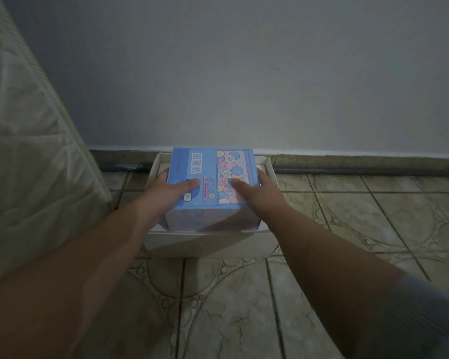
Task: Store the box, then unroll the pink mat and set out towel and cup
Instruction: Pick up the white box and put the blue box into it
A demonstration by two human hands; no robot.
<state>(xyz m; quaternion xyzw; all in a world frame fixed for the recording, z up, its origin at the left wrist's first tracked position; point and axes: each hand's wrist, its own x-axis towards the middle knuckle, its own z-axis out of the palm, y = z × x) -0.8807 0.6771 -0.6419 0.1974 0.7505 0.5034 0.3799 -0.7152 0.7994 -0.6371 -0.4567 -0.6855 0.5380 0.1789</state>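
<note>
A blue box (pixel 208 167) printed with pink, yellow and blue numbered balls sits partly inside an open white carton (pixel 208 242) on the floor by the wall. My left hand (pixel 166 193) grips the box's left side, thumb lying on its top. My right hand (pixel 257 193) holds the right side the same way. The box's upper part stands above the carton's rim. No pink mat, towel or cup is in view.
A quilted mattress (pixel 36 151) leans upright at the left, close to the carton. A plain wall (pixel 244 73) with a dark skirting strip runs right behind the carton. Patterned floor tiles (pixel 373 216) spread to the right and toward me.
</note>
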